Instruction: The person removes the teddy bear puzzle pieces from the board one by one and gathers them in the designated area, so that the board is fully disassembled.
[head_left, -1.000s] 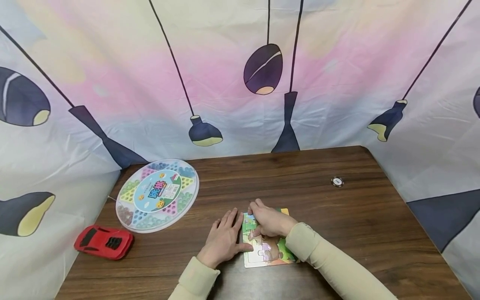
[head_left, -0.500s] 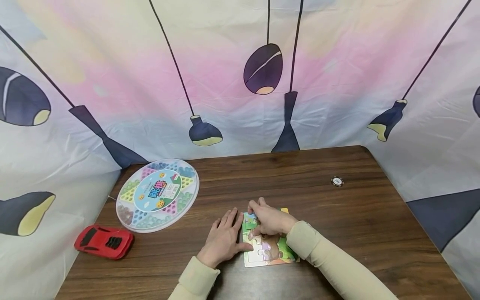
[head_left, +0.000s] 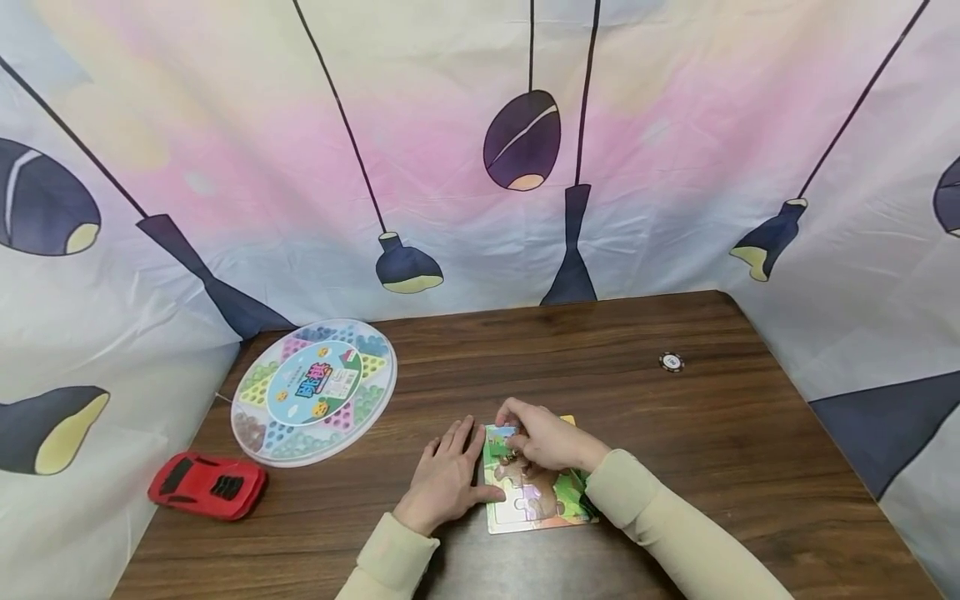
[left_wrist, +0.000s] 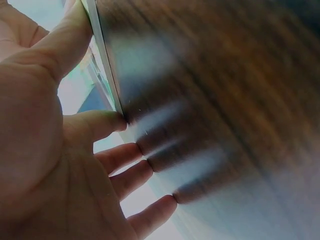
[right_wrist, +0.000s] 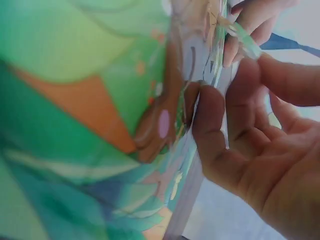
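A: What's the left hand (head_left: 444, 483) doing?
B: It lies with fingers spread, fingertips touching the wood, thumb resting over the left edge of the jigsaw puzzle (head_left: 534, 487).
A: So the puzzle sits between the hands?
B: Just right of the left hand and partly under the right hand (head_left: 551, 437), which reaches across its upper part.
A: Is the right hand holding anything?
B: Yes, the right wrist view shows thumb and finger pinching a small greenish puzzle piece (right_wrist: 246, 41). The hands are apart.
A: And the surface?
B: A dark wood-grain table (head_left: 712, 467). At far left there's a red toy car (head_left: 207, 486); just beyond it, a round game board (head_left: 315, 392) with a coloured star pattern. Well off to the right lies a small chip (head_left: 671, 362), black-edged with a white centre.
A: The room?
B: A pastel cloth backdrop (head_left: 450, 125), printed with dark hanging lamps, stands around the left, back and right sides.
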